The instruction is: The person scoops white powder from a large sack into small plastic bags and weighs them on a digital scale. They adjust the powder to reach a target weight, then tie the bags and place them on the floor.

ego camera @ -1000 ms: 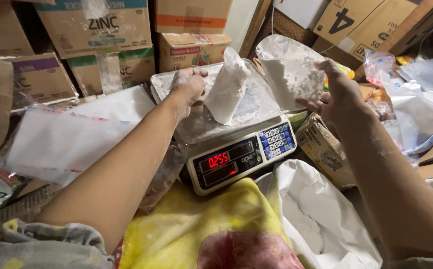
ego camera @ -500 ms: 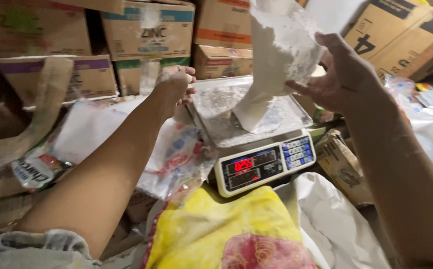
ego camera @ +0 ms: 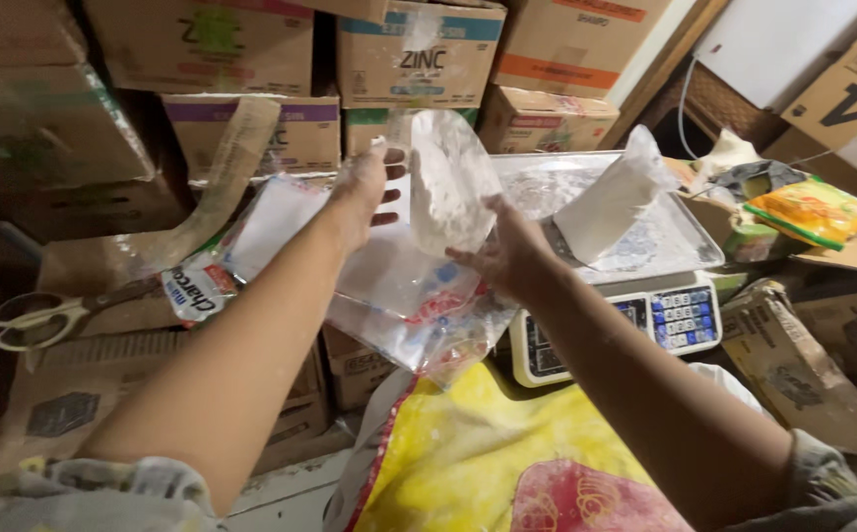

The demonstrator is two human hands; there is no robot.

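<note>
Currently held aloft: clear plastic bag of white powder (ego camera: 445, 182), long axis upright, left of the grey digital scale (ego camera: 611, 325). Pinched at upper left edge by left hand (ego camera: 364, 187); cupped from below right by right hand (ego camera: 502, 251), fingers spread. Equally near both hands. Second powder-filled bag (ego camera: 611, 202) resting on scale pan.

I am in what looks like a shop's stockroom. Around my digital scale (ego camera: 614, 254), stacked cardboard cartons (ego camera: 419, 59) rise behind it, a yellow sack (ego camera: 468, 463) lies open in front, scissors (ego camera: 39, 317) rest far to its left, and packets (ego camera: 808, 210) pile at its right, though that corner is cluttered.
</note>
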